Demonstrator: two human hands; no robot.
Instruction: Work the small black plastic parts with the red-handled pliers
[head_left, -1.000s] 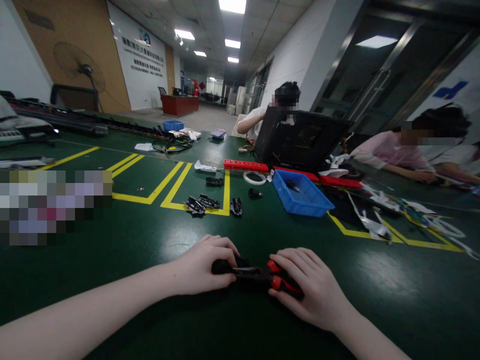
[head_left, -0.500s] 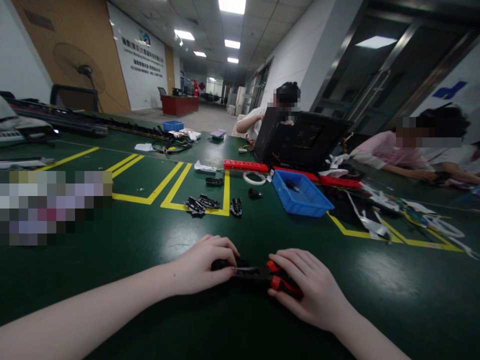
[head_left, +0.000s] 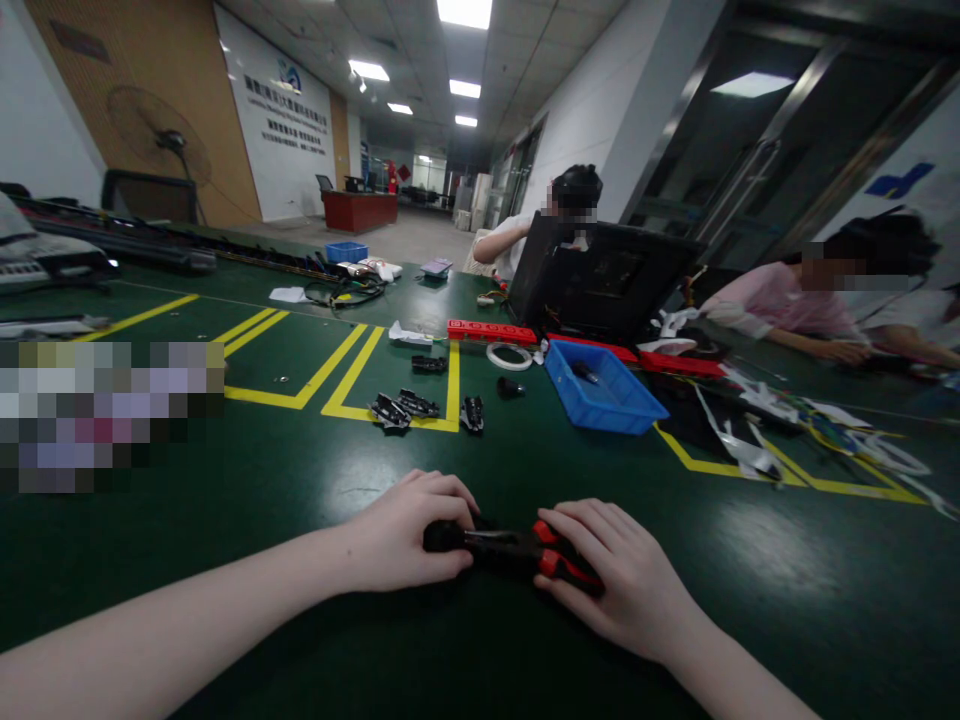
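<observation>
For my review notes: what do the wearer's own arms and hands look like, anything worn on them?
Both the left hand and the right hand are ungloved, with no ring, watch or bracelet showing. The left forearm and right forearm are bare as far as the picture reaches, with no sleeve in view.
</observation>
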